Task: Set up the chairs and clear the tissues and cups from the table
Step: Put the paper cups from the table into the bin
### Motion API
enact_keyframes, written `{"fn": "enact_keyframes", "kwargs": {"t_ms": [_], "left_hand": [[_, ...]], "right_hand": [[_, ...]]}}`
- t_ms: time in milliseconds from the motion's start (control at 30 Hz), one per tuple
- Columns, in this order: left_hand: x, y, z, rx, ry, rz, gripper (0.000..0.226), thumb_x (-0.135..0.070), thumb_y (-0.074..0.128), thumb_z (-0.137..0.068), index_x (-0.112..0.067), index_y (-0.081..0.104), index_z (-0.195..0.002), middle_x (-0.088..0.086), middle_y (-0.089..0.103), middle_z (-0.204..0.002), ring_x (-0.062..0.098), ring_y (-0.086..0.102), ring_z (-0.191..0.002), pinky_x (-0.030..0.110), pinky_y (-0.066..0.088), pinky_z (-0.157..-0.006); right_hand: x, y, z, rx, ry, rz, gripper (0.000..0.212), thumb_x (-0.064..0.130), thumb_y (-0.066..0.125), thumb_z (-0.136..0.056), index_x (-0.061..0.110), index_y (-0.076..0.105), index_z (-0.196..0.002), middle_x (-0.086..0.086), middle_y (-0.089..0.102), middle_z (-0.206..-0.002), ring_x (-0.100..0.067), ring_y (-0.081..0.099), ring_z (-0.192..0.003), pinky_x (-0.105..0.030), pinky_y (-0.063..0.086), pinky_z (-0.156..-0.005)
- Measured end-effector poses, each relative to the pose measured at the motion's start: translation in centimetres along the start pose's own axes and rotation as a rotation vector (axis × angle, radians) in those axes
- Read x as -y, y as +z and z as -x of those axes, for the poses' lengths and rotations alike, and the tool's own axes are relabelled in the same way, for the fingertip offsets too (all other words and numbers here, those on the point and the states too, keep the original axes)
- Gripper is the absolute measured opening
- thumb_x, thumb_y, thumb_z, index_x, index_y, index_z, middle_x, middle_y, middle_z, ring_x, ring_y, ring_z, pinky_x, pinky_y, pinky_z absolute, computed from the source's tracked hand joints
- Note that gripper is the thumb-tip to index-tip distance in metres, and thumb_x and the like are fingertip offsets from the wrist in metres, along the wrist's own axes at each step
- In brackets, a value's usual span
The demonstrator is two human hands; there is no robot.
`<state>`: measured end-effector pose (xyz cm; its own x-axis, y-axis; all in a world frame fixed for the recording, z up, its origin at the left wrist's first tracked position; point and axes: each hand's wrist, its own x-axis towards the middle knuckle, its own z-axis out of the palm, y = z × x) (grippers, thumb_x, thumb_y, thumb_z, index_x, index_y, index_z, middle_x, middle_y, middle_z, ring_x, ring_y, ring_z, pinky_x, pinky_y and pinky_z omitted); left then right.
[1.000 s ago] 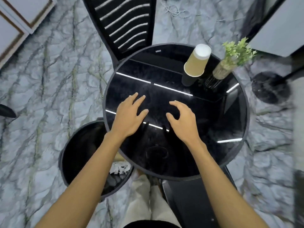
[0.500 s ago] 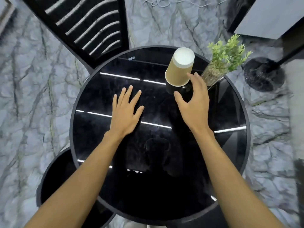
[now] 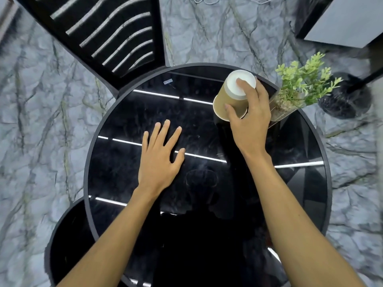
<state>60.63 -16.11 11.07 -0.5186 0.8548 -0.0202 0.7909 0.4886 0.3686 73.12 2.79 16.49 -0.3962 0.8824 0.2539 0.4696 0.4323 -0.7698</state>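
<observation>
A tan paper cup with a white lid (image 3: 229,94) stands at the far right of the round black glass table (image 3: 145,112). My right hand (image 3: 248,119) grips the cup, thumb on its side and fingers over the lid. My left hand (image 3: 160,156) lies flat on the tabletop near its middle, fingers straight and spread. A black slatted chair (image 3: 99,32) stands against the table's far left edge. No tissues show on the table.
A small green plant in a clear glass vase (image 3: 290,94) stands right beside the cup, touching my right hand's far side. A round black bin (image 3: 68,241) sits low at the table's near left. A black lamp base (image 3: 348,100) stands on the marble floor at the right.
My right hand has reached forward from the table's middle and closed round the cup. My left hand has stayed flat on the tabletop. The view has shifted forward over the table.
</observation>
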Motion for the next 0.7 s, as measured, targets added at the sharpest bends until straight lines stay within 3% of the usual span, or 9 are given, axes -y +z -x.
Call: {"fn": "enact_keyframes", "kwargs": {"t_ms": [167, 400, 700], "left_hand": [[0.0, 0.0, 0.0, 0.002, -0.001, -0.009, 0.056, -0.043, 0.041, -0.098, -0.03, 0.032, -0.152, -0.001, 0.018, -0.164, 0.018, 0.007, -0.153, 0.046, 0.003, -0.124], [0.1, 0.1, 0.0, 0.014, 0.009, -0.041, 0.056, -0.044, 0.038, -0.1, -0.03, 0.028, -0.153, 0.0, 0.015, -0.165, 0.019, 0.005, -0.153, 0.045, 0.001, -0.124], [0.0, -2.0, 1.1, 0.182, -0.016, -0.051, 0.059, -0.051, 0.027, -0.102, -0.033, 0.012, -0.156, -0.002, -0.002, -0.166, 0.019, -0.007, -0.153, 0.045, -0.001, -0.123]], "right_hand": [[-0.1, -0.2, 0.1, -0.013, -0.004, -0.009, 0.051, 0.014, 0.075, -0.08, 0.014, 0.059, -0.129, -0.014, 0.046, -0.143, -0.023, 0.043, -0.134, -0.024, 0.035, -0.109], [0.5, -1.0, 1.2, -0.005, -0.027, -0.035, 0.053, 0.018, 0.076, -0.08, 0.016, 0.058, -0.13, -0.012, 0.046, -0.142, -0.023, 0.045, -0.132, -0.044, 0.045, -0.102], [4.2, -2.0, 6.5, 0.084, -0.057, -0.062, 0.053, 0.018, 0.077, -0.08, 0.018, 0.057, -0.13, -0.007, 0.045, -0.143, -0.017, 0.045, -0.13, -0.042, 0.047, -0.101]]}}
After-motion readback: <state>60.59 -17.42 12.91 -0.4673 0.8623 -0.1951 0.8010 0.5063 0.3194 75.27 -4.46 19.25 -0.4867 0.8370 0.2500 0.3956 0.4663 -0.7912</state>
